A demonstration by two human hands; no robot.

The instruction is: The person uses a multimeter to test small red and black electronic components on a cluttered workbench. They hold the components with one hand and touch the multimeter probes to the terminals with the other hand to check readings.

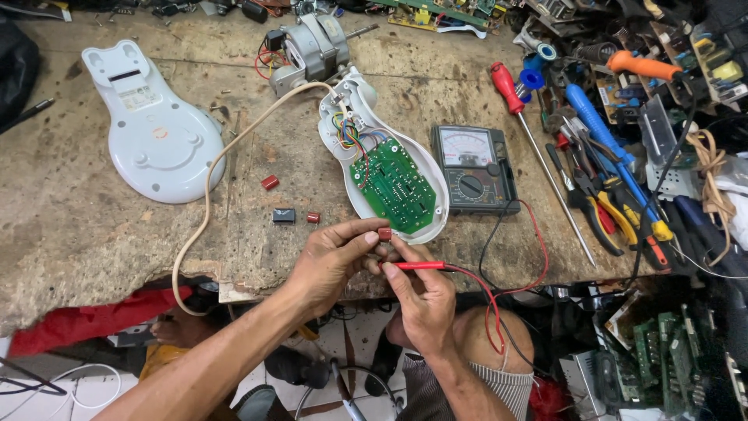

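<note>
Head view: the left hand (331, 261) pinches a small red capacitor (385, 233) between thumb and forefinger, just off the near edge of the counter (70, 226), right below the open white housing (354, 105) with its green board (401, 185). The right hand (425, 300) has its fingers pressed together around a red probe (417, 266), held like a pen, tip aimed left at the capacitor and touching or nearly touching it; the contact itself is too small to make out. The red lead (487, 300) loops down from the probe over the person's lap and back up toward the meter (471, 168), which lies just right of the board. Two more red capacitors (269, 182) and a dark part (284, 215) lie on the counter left of the hands; a white cover (156, 125) sits far left, a motor (312, 48) at the far side, and a red screwdriver (508, 87) and pliers (600, 210) to the right. To probe well, I judge the pinch should stay on the capacitor's body, clear of its legs, with the tip steady on bare metal and the meter dial in sight.
</note>
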